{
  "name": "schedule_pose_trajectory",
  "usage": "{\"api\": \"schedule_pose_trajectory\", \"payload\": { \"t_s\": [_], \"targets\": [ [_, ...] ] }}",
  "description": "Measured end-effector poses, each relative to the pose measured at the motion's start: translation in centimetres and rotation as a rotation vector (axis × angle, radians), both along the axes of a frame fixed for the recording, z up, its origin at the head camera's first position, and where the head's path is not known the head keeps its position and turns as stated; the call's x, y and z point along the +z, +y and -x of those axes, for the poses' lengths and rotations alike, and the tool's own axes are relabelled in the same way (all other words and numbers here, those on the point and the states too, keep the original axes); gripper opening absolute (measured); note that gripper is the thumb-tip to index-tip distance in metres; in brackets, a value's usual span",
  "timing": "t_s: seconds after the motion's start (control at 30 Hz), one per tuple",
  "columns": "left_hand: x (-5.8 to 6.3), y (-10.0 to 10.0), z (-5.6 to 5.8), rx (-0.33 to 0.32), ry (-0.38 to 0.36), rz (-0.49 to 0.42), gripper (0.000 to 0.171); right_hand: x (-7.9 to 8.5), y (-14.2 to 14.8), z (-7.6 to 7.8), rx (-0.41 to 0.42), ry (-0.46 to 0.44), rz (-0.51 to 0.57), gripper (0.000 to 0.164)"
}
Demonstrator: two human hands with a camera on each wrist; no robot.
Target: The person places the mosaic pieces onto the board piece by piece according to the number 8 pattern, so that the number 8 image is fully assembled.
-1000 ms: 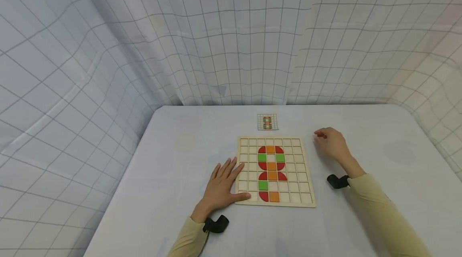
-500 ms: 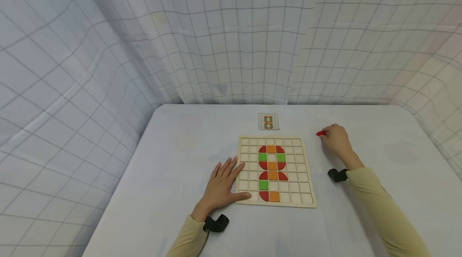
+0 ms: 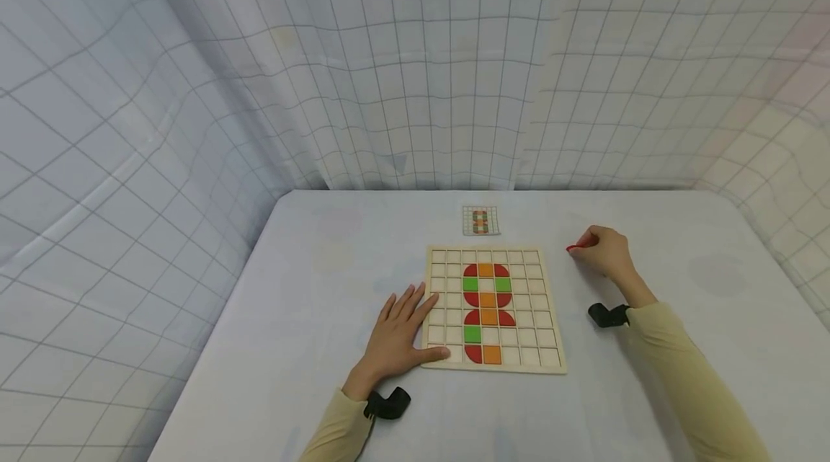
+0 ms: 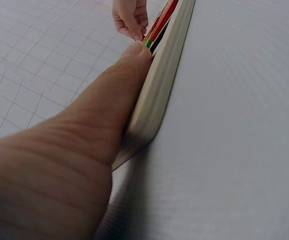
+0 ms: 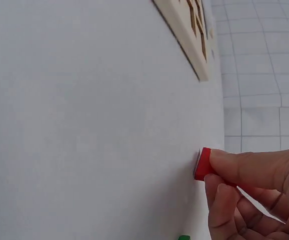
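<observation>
A wooden grid board [image 3: 524,301] lies on the table with red rounded, orange square and green tiles set in its middle cells. My left hand [image 3: 397,336] rests with spread fingers over the board's left edge, the thumb across its lower left corner. To the right of the board, my right hand [image 3: 604,253] pinches a red tile [image 5: 203,165] between thumb and fingers. That tile shows nearly edge-on in the head view. In the right wrist view it is held low over the white tabletop, its full outline partly hidden by the fingers.
Behind the board lies a small pattern card [image 3: 480,220] printed with a similar coloured figure. A bit of a green piece [image 5: 184,238] pokes into the bottom of the right wrist view. Gridded white curtains [image 3: 421,87] hang around the table.
One second ago no tile showed at the right hand; then a red one appeared in its fingers. Since then the tile has turned edge-on and shifted slightly nearer. The left hand stays put.
</observation>
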State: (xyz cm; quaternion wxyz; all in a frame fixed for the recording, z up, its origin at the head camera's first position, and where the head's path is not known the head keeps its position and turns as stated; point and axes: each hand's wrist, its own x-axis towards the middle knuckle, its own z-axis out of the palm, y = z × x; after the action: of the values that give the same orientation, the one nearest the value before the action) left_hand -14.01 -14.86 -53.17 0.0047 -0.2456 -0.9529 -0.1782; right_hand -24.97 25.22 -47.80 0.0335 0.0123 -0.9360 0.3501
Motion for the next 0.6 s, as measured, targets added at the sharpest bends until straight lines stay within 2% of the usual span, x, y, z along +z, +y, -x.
{"api": "schedule_pose_trajectory", "payload": {
  "t_s": [0.17, 0.37, 0.6],
  "targets": [
    [0.1, 0.0, -0.2, -0.004, 0.001, -0.010, 0.093, 0.5, -0.9, -1.2, 0.026, 0.007, 0.086, 0.018],
    [0.2, 0.1, -0.2, -0.004, 0.006, -0.024, 0.093, 1.0, -3.1, -3.4, 0.149, -0.018, 0.110, 0.027],
    [0.1, 0.1, -0.1, -0.002, 0.006, -0.009, 0.093, 0.8, -5.7, -6.2, 0.236, -0.078, 0.187, 0.020]
  ]
}}
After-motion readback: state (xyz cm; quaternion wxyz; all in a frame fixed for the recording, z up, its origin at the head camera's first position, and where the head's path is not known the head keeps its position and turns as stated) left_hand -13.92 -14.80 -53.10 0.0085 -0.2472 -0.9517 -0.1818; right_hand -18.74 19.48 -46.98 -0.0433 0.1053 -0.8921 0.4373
